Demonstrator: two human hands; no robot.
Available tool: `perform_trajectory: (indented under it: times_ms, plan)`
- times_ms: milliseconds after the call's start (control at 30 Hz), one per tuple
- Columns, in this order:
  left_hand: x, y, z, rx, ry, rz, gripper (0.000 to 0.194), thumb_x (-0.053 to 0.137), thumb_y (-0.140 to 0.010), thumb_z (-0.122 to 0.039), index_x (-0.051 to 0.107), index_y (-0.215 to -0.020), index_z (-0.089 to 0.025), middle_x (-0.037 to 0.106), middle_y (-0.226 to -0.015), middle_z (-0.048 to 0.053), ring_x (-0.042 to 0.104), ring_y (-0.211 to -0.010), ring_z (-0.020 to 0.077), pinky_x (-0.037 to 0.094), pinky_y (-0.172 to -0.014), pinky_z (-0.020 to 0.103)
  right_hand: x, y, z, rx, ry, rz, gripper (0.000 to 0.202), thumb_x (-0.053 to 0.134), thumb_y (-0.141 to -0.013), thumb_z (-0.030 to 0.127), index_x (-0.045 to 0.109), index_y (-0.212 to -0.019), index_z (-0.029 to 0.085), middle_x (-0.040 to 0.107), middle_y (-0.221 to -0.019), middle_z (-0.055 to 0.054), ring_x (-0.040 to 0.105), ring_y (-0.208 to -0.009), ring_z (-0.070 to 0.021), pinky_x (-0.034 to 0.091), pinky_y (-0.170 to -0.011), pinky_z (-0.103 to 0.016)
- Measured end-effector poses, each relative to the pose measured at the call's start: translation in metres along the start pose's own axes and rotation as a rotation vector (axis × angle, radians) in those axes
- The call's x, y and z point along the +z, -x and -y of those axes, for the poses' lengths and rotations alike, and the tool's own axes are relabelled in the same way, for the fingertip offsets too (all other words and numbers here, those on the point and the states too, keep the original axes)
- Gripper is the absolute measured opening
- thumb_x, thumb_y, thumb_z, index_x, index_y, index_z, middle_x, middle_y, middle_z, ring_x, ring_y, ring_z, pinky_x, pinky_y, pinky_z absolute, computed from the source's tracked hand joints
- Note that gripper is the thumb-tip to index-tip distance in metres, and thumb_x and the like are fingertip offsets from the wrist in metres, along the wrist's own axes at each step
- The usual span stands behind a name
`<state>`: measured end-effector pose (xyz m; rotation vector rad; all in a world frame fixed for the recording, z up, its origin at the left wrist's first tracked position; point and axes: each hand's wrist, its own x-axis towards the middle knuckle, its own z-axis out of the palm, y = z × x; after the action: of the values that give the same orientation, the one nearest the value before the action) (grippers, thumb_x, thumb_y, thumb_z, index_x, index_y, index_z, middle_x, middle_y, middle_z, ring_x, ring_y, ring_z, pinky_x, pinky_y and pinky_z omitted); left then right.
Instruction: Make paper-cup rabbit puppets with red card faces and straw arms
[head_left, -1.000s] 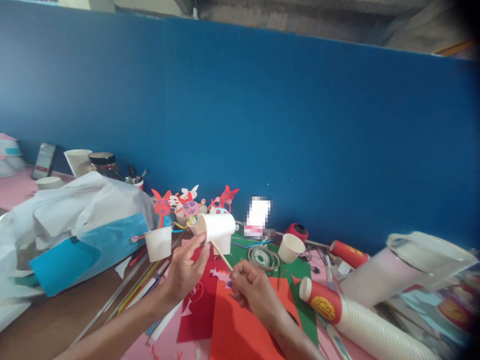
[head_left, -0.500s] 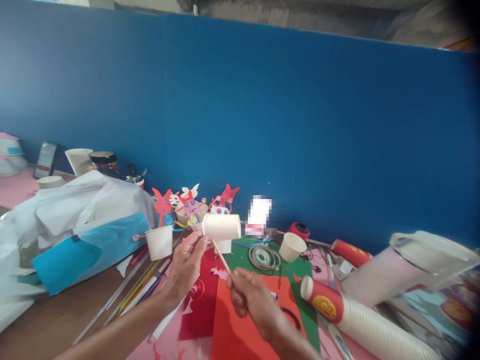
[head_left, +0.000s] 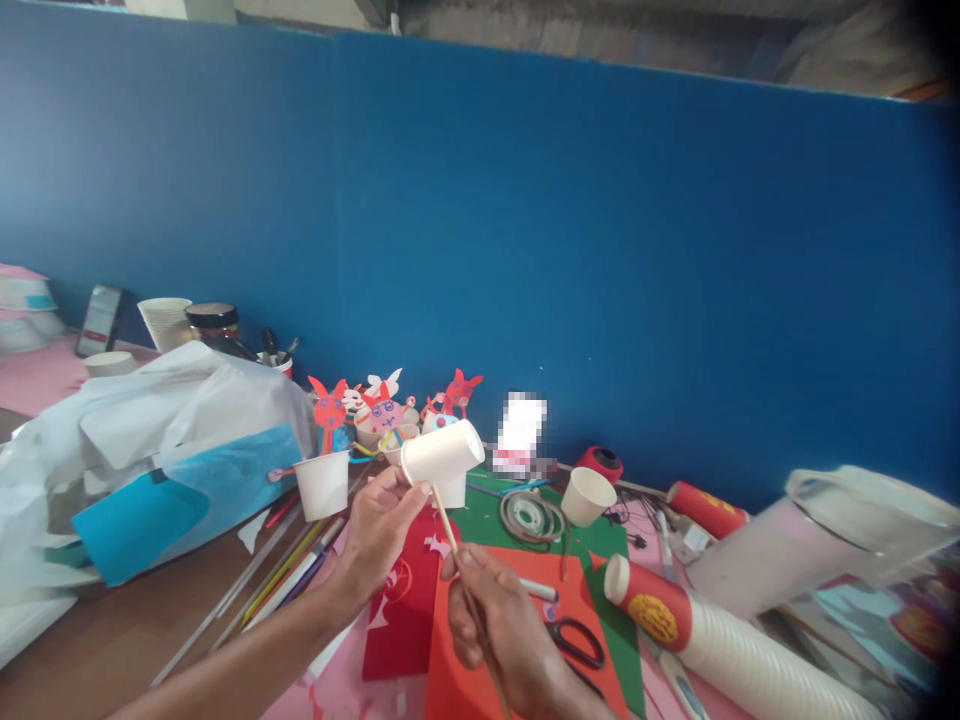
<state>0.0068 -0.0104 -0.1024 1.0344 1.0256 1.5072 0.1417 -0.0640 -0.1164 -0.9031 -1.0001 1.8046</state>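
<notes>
A white paper cup point(head_left: 442, 450) lies on its side in the air, its base tilted up to the right. My left hand point(head_left: 382, 525) pinches its rim from below. Between the fingers of my right hand point(head_left: 491, 610) runs a thin wooden stick point(head_left: 447, 522), its upper tip close to the cup's rim and my left fingertips. Whether the stick touches the cup is too small to tell. Under my hands are an orange sheet point(head_left: 457, 690) and a red sheet point(head_left: 394, 640). Black-handled scissors point(head_left: 581, 643) and a white marker point(head_left: 538, 590) lie beside my right hand.
Behind stand decorated cups point(head_left: 324, 485) with red paper figures and a bright phone point(head_left: 520, 430). To the right are a tape roll point(head_left: 526, 513), an upright cup point(head_left: 588, 496) and a long cup stack point(head_left: 750, 640). A plastic bag point(head_left: 202, 390) and blue card point(head_left: 139, 520) lie left.
The cup has tipped so its base points higher. My right hand has shifted slightly, with more of the stick showing below it. The scissors and marker are more exposed.
</notes>
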Motion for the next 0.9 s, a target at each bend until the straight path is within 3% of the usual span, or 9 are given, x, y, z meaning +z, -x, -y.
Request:
perform_trajectory:
  times_ms: [133,300,533,633,733,833,900]
  plan:
    - [0.001,-0.004,-0.007,-0.041,0.213,-0.004,0.022,0.065,-0.070,-0.026,0.061,-0.089,-0.016,0.068,-0.081,0.003,0.063,-0.080,0.0165,0.048,-0.076,0.027,-0.003,0.001,0.003,0.033,0.113,0.031,0.035,0.042,-0.083,0.050,0.049,-0.079,0.016,0.045,-0.038,0.007,0.032,-0.027,-0.0041,0.022,-0.030,-0.014]
    - [-0.006,-0.014,-0.020,-0.140,0.403,-0.017,0.017,0.064,-0.070,-0.018,0.060,-0.086,-0.016,0.068,-0.085,0.005,0.064,-0.083,0.0198,0.051,-0.075,0.031,-0.021,0.008,0.030,0.130,0.460,0.104,0.032,0.040,-0.085,0.045,0.050,-0.077,0.016,0.047,-0.039,0.007,0.035,-0.029,-0.0042,0.027,-0.031,-0.013]
    - [-0.010,-0.016,-0.034,-0.255,0.436,-0.033,0.016,0.061,-0.072,-0.014,0.060,-0.088,-0.012,0.068,-0.086,0.009,0.065,-0.074,0.0181,0.055,-0.063,0.028,-0.039,0.015,0.060,0.016,0.828,0.202,0.022,0.043,-0.085,0.029,0.058,-0.076,0.015,0.053,-0.058,0.003,0.048,-0.052,-0.0057,0.037,-0.050,-0.015]
    - [-0.012,-0.017,-0.038,-0.258,0.405,-0.026,0.018,0.062,-0.071,-0.016,0.060,-0.088,-0.012,0.068,-0.079,0.006,0.063,-0.063,0.0143,0.054,-0.055,0.025,-0.048,0.010,0.055,-0.001,1.072,0.317,0.018,0.050,-0.081,0.027,0.065,-0.080,0.017,0.062,-0.069,0.001,0.055,-0.065,-0.0097,0.039,-0.058,-0.018]
    - [-0.017,-0.019,-0.043,-0.161,0.293,0.004,0.021,0.066,-0.068,-0.020,0.060,-0.087,-0.013,0.067,-0.078,0.004,0.061,-0.061,0.0128,0.051,-0.052,0.022,-0.052,0.007,0.046,-0.015,1.326,0.403,0.016,0.059,-0.074,0.029,0.068,-0.084,0.021,0.067,-0.082,-0.001,0.059,-0.074,-0.0147,0.040,-0.064,-0.022]
    - [-0.021,-0.020,-0.048,-0.046,0.078,0.037,0.019,0.066,-0.067,-0.027,0.059,-0.079,-0.014,0.066,-0.068,0.002,0.059,-0.055,0.0118,0.045,-0.046,0.019,-0.044,0.009,0.046,-0.093,1.419,0.375,0.020,0.065,-0.071,0.033,0.069,-0.088,0.024,0.068,-0.092,-0.002,0.058,-0.085,-0.0191,0.039,-0.073,-0.027]
    - [-0.023,-0.020,-0.050,0.008,-0.110,0.048,0.016,0.064,-0.068,-0.028,0.057,-0.074,-0.015,0.062,-0.059,-0.001,0.054,-0.046,0.0095,0.040,-0.042,0.018,-0.032,0.015,0.050,-0.181,1.353,0.289,0.016,0.061,-0.076,0.030,0.068,-0.089,0.024,0.067,-0.091,-0.001,0.058,-0.085,-0.0171,0.039,-0.075,-0.027]
